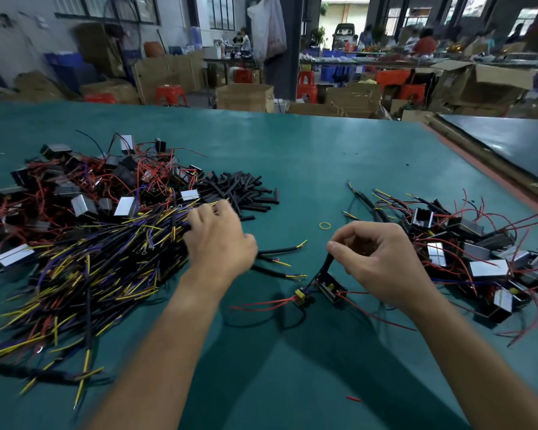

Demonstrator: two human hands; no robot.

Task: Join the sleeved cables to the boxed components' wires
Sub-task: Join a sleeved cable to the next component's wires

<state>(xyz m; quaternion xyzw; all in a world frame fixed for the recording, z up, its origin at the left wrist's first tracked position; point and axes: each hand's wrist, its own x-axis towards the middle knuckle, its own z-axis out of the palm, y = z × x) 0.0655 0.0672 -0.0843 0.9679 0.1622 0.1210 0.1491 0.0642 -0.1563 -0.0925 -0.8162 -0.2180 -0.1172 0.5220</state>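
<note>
The left hand (218,240) is reaching out over the near edge of a big heap of sleeved cables (90,274), which is lying on the left part of the green table (292,156) with yellow and purple wire ends sticking out. Its fingers are bending down onto the cable ends, but motion blur is hiding them, so I cannot tell whether its grip is grasping a cable or only touching the heap. The right hand (379,259) is hovering above the middle of the table with its fingers curled. Its grip is pinching the upper end of a black cable (325,268) between thumb and forefinger. That cable is running down to a boxed component (331,287), which is sitting on the table just below the hand. A small yellow part (300,297) with red wires is lying just left of it. Three loose cables (280,250) are lying between the two hands, their stripped tips pointing right. Behind the cable heap, a pile of boxed components (90,187) is tangling with red wires, and a pile of short black sleeve pieces (246,190) is lying beside it to the right. Another pile of components with cables (479,265) is lying at the right. A yellow rubber band (325,225) is lying above the right hand, and a small red scrap (353,398) is lying near the front edge.
</note>
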